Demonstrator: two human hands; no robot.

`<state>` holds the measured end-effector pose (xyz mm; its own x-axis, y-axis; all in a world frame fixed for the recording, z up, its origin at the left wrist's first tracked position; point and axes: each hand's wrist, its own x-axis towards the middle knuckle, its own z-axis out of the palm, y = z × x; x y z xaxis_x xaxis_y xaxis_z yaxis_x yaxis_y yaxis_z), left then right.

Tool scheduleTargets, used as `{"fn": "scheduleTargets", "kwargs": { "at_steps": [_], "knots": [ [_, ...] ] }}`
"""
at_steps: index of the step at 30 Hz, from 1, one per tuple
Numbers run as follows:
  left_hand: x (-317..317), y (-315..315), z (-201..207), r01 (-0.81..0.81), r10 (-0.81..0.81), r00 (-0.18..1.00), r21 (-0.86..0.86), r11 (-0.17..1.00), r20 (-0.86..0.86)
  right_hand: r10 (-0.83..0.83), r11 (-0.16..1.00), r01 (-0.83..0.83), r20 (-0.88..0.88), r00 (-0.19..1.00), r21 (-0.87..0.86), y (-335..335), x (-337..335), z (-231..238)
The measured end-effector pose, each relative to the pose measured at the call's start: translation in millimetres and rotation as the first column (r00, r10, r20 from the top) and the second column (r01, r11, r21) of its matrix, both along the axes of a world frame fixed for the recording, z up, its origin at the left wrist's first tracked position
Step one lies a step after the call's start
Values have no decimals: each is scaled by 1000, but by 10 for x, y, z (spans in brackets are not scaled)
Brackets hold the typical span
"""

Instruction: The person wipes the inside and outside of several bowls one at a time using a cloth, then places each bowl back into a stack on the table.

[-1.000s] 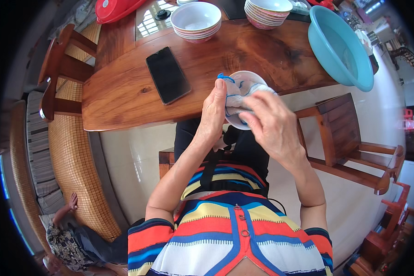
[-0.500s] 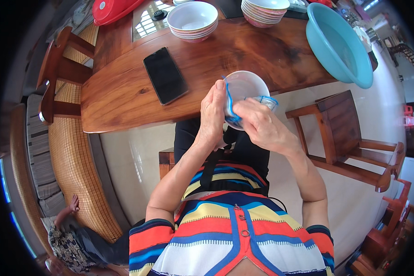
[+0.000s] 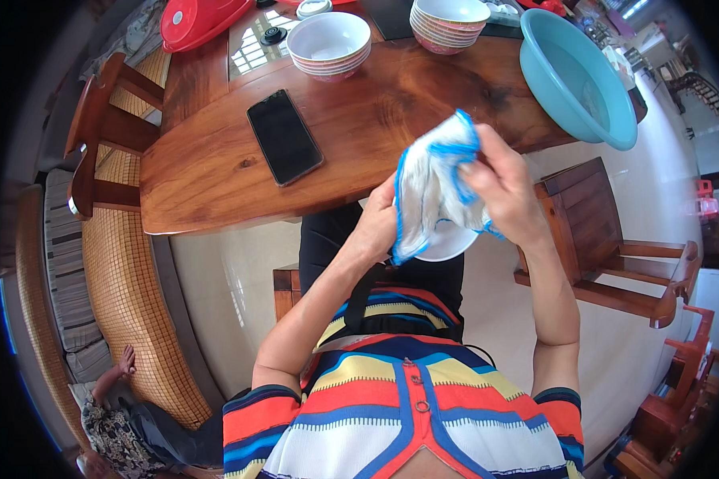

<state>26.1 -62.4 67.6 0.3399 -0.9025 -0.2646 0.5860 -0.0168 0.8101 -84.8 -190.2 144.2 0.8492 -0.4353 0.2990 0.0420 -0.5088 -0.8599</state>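
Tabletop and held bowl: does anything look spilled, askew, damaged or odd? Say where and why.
No spill or damage shows on the table. The basin looks slightly odd: its rim juts past the table's right edge, though the fisheye may exaggerate this. The cloth hides much of the held bowl, so its state cannot be judged.

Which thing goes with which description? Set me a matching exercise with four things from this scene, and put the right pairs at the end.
Things
1. Cloth
2. Phone
3. Basin
4. Bowl nearest the cloth

Descriptions
A. black screen, lying flat on the table
B. white, mostly hidden from view
C. white with blue edging, gripped by the right hand
D. turquoise, toward the picture's right

Pairs: 1-C, 2-A, 3-D, 4-B
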Motion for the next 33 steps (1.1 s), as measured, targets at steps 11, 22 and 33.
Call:
{"fn": "scheduleTargets", "kwargs": {
  "at_steps": [11,22,33],
  "knots": [
    [12,60,117,84,-114,879,85,993,462,-25,502,-107,-138,990,-859,201,99,-412],
    [-155,16,324,-229,261,858,-126,965,442,-482,851,469,-1,876,239,188,71,-809],
    [36,30,372,-57,-17,907,163,985,420,-313,906,300,-7,950,297,188,-118,-1004]
  ]
}}
